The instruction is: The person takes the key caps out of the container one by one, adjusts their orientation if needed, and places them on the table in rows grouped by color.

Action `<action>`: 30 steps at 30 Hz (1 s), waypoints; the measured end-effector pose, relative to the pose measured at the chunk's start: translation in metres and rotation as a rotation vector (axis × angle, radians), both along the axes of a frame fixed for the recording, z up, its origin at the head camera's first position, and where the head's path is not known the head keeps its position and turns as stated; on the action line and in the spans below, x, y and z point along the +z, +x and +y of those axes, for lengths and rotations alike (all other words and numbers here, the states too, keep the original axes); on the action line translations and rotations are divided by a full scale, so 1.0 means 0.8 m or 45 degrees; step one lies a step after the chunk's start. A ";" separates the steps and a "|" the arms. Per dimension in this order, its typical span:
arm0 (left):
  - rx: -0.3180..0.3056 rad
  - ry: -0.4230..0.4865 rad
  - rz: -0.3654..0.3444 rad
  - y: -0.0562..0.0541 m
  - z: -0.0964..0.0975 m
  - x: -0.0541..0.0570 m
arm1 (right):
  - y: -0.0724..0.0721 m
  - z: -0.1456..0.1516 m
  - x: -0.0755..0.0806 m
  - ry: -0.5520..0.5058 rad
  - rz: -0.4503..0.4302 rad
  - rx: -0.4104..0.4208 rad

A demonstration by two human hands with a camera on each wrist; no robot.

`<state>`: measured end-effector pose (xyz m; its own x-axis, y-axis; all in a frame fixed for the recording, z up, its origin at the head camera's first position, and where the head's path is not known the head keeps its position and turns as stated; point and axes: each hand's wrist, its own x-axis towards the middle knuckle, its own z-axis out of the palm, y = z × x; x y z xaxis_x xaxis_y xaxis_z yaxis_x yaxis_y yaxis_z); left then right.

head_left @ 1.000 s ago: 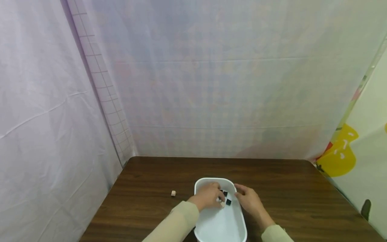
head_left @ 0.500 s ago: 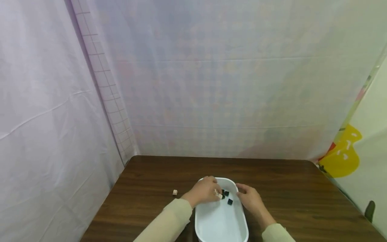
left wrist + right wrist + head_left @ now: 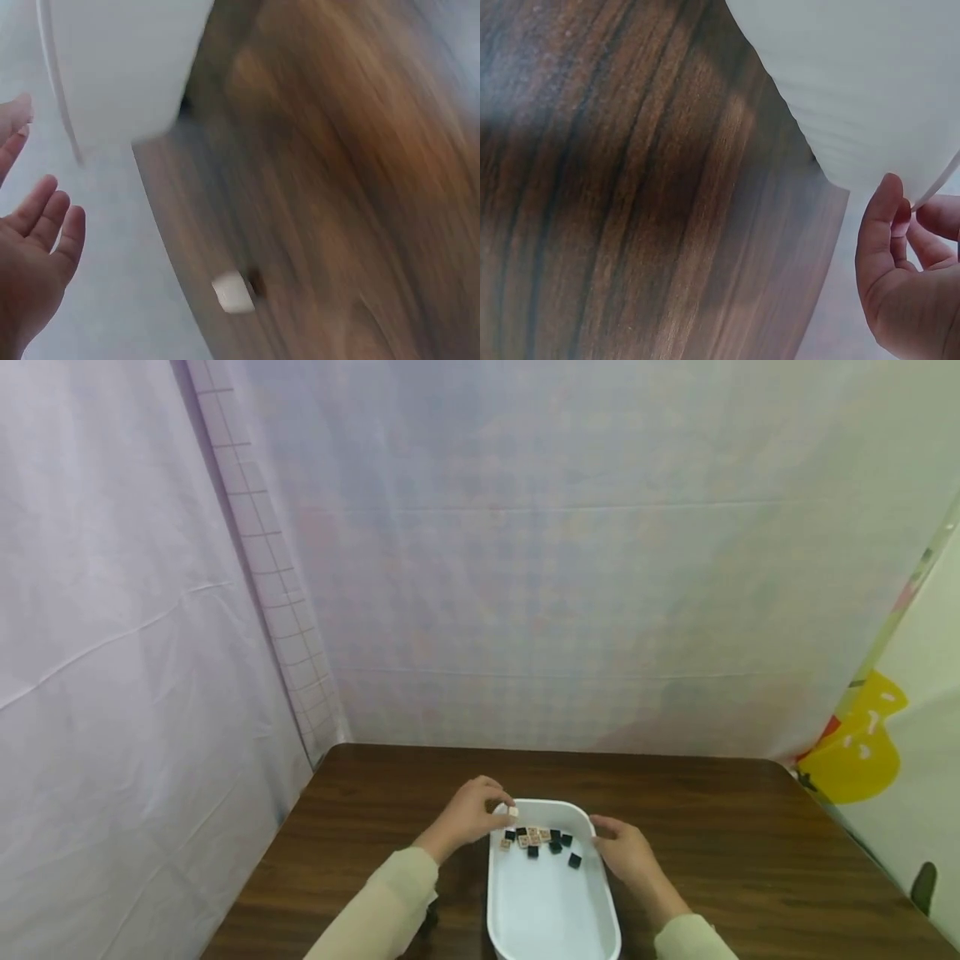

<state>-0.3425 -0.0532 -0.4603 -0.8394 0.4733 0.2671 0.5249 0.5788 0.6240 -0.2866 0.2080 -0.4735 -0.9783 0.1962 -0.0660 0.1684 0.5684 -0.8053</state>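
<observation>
My left hand (image 3: 468, 812) is at the far left corner of a white rectangular tray (image 3: 553, 914). A small white cube (image 3: 513, 812) shows between its thumb and fingertips, apparently pinched. Several small blocks lie inside the tray near its far end: black ones (image 3: 574, 861) and pale ones with a brownish pattern (image 3: 534, 839). My right hand (image 3: 626, 860) holds the tray's right rim, fingers curled at the edge in the right wrist view. The left wrist view shows another white cube (image 3: 234, 292) on the table; my left arm hides it in the head view.
The dark wood table (image 3: 697, 827) extends on both sides of the tray. A small dark thing (image 3: 430, 917) is partly hidden beside my left sleeve. Pale curtains (image 3: 555, 610) hang behind the table and on the left.
My left hand has moved left and away from me, from over the blocks to the tray's far left corner, uncovering pale and black blocks. My right hand stays at the rim.
</observation>
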 end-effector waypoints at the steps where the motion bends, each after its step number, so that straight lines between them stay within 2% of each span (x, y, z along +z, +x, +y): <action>1: 0.014 0.041 0.008 -0.004 -0.008 -0.002 | -0.001 0.000 0.000 -0.002 -0.004 -0.003; 4: 0.058 0.139 0.032 -0.013 -0.034 -0.009 | -0.004 0.000 -0.002 0.002 -0.006 -0.008; 7: 0.120 0.181 0.015 -0.018 -0.064 -0.017 | -0.005 0.000 -0.002 0.012 -0.014 -0.010; 11: 0.232 0.165 -0.060 -0.020 -0.101 -0.030 | -0.005 -0.001 -0.001 -0.006 -0.040 -0.023; 15: 0.318 0.114 -0.074 -0.019 -0.127 -0.043 | -0.004 -0.001 0.001 -0.011 -0.049 -0.037; 21: 0.349 0.066 -0.075 -0.015 -0.144 -0.057 | -0.002 0.003 0.002 0.003 -0.037 -0.045; 30: 0.350 -0.057 -0.023 -0.011 -0.147 -0.069 | -0.002 0.011 0.001 0.009 -0.018 -0.027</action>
<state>-0.3514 -0.1710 -0.5159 -0.9424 0.2384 0.2347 0.3335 0.7254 0.6022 -0.2885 0.2165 -0.4724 -0.9730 0.2174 -0.0781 0.1916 0.5705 -0.7986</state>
